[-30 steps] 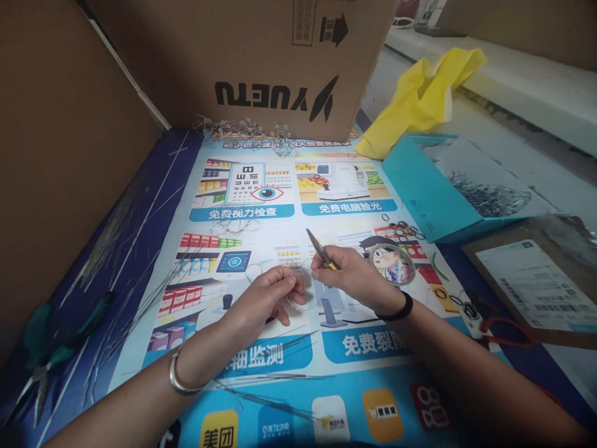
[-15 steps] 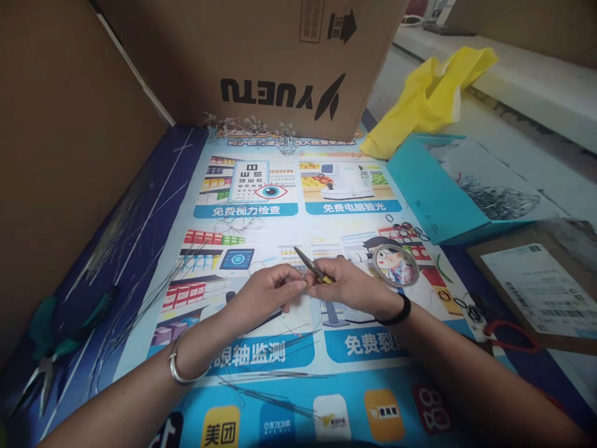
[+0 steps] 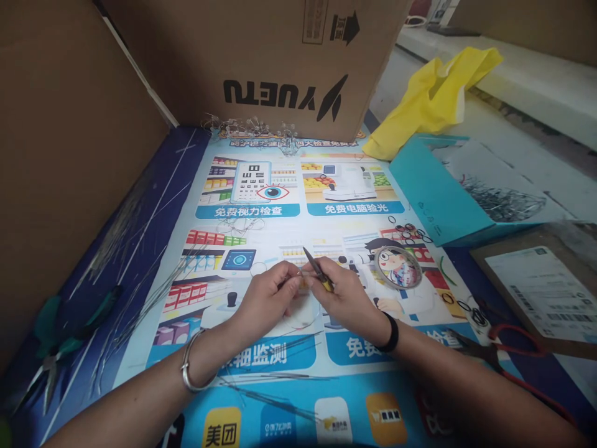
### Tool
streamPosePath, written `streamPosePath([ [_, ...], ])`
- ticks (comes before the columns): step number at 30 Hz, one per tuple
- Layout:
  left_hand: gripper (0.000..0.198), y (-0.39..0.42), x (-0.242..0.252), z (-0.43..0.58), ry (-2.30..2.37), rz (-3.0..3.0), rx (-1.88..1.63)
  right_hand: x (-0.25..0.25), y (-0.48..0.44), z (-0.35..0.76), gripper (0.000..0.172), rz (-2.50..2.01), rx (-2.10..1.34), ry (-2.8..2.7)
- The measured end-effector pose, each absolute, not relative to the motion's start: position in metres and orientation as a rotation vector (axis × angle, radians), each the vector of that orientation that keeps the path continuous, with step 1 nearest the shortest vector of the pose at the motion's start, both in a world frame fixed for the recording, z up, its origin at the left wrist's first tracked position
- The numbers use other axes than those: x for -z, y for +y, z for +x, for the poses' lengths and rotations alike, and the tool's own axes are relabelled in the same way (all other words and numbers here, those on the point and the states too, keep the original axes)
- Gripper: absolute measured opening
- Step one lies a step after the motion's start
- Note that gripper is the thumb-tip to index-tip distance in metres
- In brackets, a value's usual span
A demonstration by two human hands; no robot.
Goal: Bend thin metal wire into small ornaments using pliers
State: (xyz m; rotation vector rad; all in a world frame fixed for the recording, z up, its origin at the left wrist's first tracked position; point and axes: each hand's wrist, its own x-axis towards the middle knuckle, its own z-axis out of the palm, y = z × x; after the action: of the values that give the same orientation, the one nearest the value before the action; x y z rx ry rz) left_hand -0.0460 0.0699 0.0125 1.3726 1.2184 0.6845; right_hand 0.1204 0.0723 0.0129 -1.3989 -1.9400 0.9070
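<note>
Pinched together, the fingers of my left hand [image 3: 265,302] hold a thin wire [image 3: 301,272] over the middle of the printed poster [image 3: 254,239]. Against those fingertips rests my right hand [image 3: 347,292], wrapped round small pliers [image 3: 312,264] with a dark tapered nose and a bit of yellow grip. The nose of the pliers points away from me, up and to the left. The exact shape of the wire between the fingertips is too small to make out. Loose straight wires [image 3: 280,401] lie on the poster below my hands.
Green-handled pliers [image 3: 58,339] lie at the left near more wires [image 3: 140,292]. On the right are a tape roll [image 3: 417,283], red-handled scissors [image 3: 489,358], black rings [image 3: 410,236], a teal box [image 3: 422,186] and a yellow bag [image 3: 420,106]. A cardboard box [image 3: 280,50] stands behind bent wire pieces [image 3: 289,140].
The pliers' nose has shifted slightly right and steeper, and my right wrist has turned a little. Both hands stay together. The red-handled scissors show more fully beside my right forearm.
</note>
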Motion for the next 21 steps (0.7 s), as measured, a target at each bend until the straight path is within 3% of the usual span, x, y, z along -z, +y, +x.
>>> streamPosePath([
  [9, 0.017, 0.0693, -0.0094, -0.0443, 1.240, 1.348, -0.700, -0.0084, 0.0729, 0.1253, 0.011, -1.236, -0.671, -2.092],
  [16, 0.017, 0.0697, -0.0069, -0.0453, 1.204, 1.305, -0.737, -0.0104, 0.0749, 0.1245, 0.013, -1.287, -0.753, -2.069],
  [21, 0.018, 0.0733, -0.0057, -0.0468, 1.191, 1.232, -0.748, -0.0127, 0.0795, 0.1259, 0.014, -1.392, -0.989, -1.941],
])
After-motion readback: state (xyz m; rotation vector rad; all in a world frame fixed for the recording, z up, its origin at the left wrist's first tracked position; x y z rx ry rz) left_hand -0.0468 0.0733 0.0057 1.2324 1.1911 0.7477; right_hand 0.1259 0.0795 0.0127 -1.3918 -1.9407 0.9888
